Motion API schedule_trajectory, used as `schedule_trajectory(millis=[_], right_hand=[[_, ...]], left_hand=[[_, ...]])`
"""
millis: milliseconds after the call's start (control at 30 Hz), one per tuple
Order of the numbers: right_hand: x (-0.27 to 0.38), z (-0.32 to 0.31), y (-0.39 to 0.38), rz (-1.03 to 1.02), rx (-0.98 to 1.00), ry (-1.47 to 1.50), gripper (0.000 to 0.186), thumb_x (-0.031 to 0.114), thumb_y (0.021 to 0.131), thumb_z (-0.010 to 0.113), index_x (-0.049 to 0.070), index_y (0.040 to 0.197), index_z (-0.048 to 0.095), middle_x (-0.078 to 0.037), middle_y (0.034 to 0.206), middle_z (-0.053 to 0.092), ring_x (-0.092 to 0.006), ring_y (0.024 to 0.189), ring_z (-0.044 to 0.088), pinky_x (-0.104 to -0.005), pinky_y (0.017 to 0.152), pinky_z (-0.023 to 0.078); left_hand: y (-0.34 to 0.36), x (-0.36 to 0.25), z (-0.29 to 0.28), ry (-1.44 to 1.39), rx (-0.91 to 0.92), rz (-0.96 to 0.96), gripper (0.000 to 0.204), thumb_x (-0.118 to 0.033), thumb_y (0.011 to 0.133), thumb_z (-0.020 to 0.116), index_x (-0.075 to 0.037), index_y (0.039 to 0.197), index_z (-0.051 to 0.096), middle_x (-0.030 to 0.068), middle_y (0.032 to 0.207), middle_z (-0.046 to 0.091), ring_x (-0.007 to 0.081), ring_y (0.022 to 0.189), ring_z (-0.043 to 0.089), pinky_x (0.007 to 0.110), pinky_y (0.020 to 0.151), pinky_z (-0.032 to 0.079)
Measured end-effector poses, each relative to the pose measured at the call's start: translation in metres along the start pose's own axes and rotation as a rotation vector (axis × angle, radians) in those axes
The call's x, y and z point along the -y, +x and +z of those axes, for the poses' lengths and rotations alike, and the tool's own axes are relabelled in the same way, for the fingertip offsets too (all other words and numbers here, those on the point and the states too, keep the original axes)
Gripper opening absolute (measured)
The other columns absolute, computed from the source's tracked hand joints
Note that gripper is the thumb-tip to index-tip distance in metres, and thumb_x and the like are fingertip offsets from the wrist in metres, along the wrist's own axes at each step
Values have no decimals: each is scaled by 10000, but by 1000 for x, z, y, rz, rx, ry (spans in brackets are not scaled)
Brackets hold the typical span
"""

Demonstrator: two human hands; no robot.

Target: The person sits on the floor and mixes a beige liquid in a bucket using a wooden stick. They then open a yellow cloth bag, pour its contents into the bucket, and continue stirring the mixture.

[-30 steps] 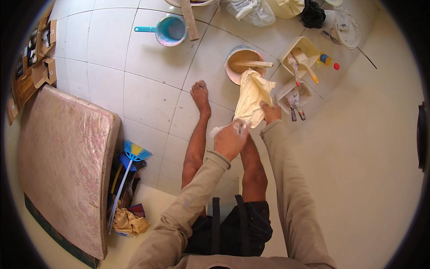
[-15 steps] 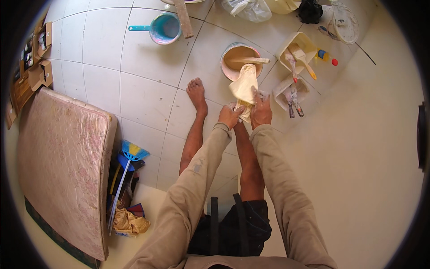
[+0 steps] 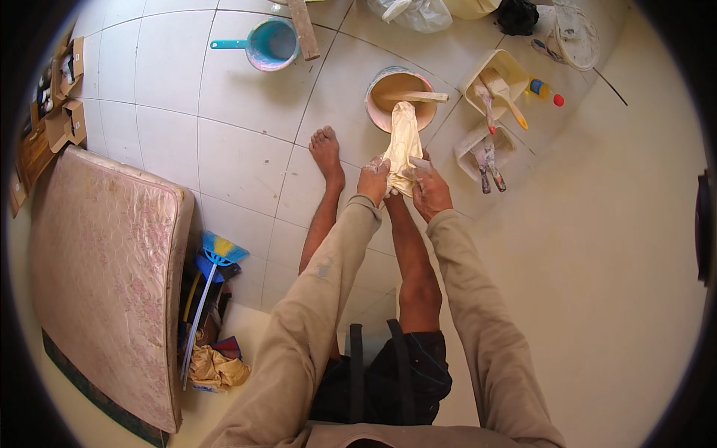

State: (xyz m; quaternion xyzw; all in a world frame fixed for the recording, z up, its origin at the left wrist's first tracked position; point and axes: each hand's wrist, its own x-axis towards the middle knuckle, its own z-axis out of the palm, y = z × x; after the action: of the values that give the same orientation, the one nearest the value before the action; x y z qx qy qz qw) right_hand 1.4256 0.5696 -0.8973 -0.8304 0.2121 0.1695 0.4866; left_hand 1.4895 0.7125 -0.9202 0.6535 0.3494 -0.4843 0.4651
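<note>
White floor tiles (image 3: 239, 172) are bordered at far left by a pinkish mattress (image 3: 112, 276), with a turquoise pot (image 3: 261, 66) set at upper left of centre. Mid-frame, a crumpled cream bag (image 3: 403, 142) is held by the left hand (image 3: 373, 181), fingers closed on its lower left edge, and by the right hand (image 3: 432, 193), fingers closed on the opposite side; it is judged soft, limp and perhaps slippery, best gripped by gathered folds. Just above, a bucket (image 3: 379, 116) is crossed by an obstructing wooden stick (image 3: 414, 96), and brushes (image 3: 502, 89) are seen in trays (image 3: 513, 69) at upper right.
</note>
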Motion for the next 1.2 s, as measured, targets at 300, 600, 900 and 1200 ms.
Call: schedule_trajectory(millis=[300,600,900,1200], right_hand=[[25,15,4,479,-343,624,177,46,809,603,-11,976,623,-155,1122,579,-274,1057,568,-355,917,461],[30,28,6,93,-66,-62,197,83,780,650,-26,943,665,-128,1120,565,-281,1057,554,-343,909,452],[27,21,0,901,-53,1461,544,296,895,646,8,1306,437,-107,1208,556,-219,1072,540,-405,928,438],[38,23,17,962,-34,1019,299,234,888,639,13,1082,583,-53,856,633,-104,657,565,-253,451,398]], left_hand=[[-2,7,3,230,-32,164,380,-180,897,570,15,1223,572,94,969,646,141,747,579,266,576,454],[5,15,-1,-438,38,-146,306,-229,933,532,35,1072,597,86,926,632,120,751,584,298,642,486],[-4,-10,7,-306,-27,-125,344,-186,932,558,79,1151,558,121,943,631,192,810,615,340,709,508],[-20,-26,-1,-244,142,-181,429,-358,895,524,19,1096,565,128,1017,605,220,1002,551,326,938,393]])
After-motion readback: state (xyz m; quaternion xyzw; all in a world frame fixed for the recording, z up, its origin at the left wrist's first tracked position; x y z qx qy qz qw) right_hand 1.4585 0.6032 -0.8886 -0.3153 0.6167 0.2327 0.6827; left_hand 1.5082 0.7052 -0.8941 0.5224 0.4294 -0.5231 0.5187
